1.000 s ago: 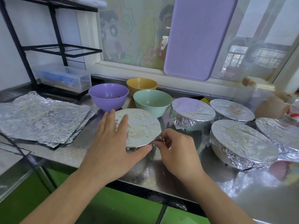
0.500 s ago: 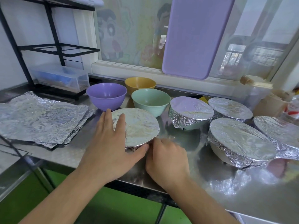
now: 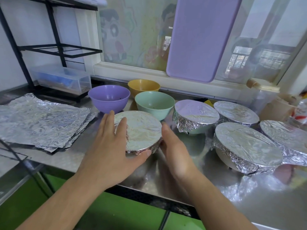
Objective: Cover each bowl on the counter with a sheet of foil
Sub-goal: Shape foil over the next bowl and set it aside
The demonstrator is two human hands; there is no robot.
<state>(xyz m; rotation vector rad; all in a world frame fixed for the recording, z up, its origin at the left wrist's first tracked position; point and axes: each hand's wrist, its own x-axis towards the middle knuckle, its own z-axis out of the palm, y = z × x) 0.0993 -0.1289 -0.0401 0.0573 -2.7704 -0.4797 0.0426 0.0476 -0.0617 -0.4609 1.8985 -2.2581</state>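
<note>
Stainless steel surface [image 3: 274, 205] runs below a window, where a lilac cutting board [image 3: 201, 39] leans at 12 o'clock. At the centre sits a foil-covered bowl [image 3: 141, 130]. The left hand [image 3: 108, 146] lies flat on its 9 o'clock side, fingers [image 3: 108, 120] straight over the foil top and thumb pressed against the wrapped rim at 6 o'clock. The right hand [image 3: 174, 151] stands edge-on against the bowl's 3 o'clock side, its fingers straight and gripping nothing. At 9 o'clock a stack of foil sheets [image 3: 41, 122] lies flat. Behind the bowl stand three uncovered ones: purple bowl [image 3: 108, 100] at 11 o'clock, yellow bowl [image 3: 143, 86] and green bowl [image 3: 154, 103] at 12. Four covered bowls [image 3: 245, 145] crowd 2 to 3 o'clock.
</note>
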